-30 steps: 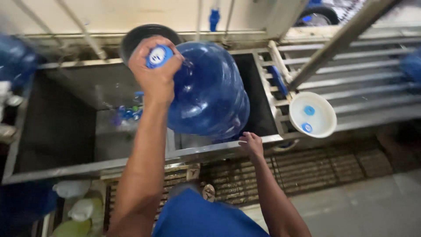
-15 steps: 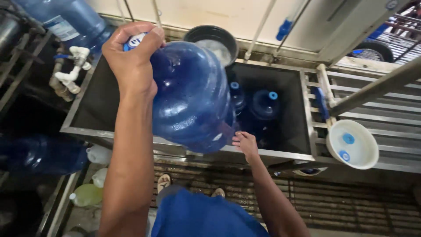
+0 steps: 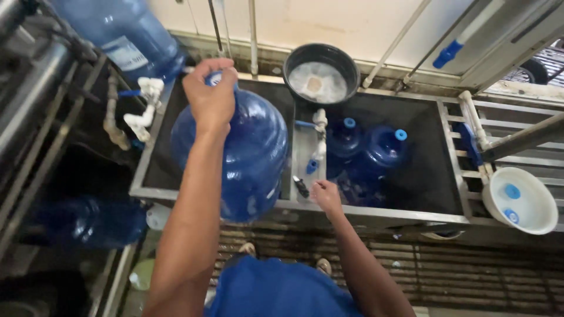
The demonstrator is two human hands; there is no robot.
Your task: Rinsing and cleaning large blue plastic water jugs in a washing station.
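Observation:
My left hand grips the neck and cap end of a large blue water jug, held tilted above the left half of a dark metal wash tank. My right hand rests on the tank's front rim beside a small valve handle, fingers loosely curled. Two more blue jugs with light-blue caps stand inside the tank's right half. A white pipe with blue valves runs down the tank's divider.
A black bucket with white cloth sits at the tank's back edge. A white bowl holding blue caps stands on the metal rack at right. Another blue jug lies upper left; pipes and rails line the left side. Grated floor below.
My left hand has carried the big jug leftward over the tank's left half. My right hand slid left along the front rim toward the valve. The view has swung left.

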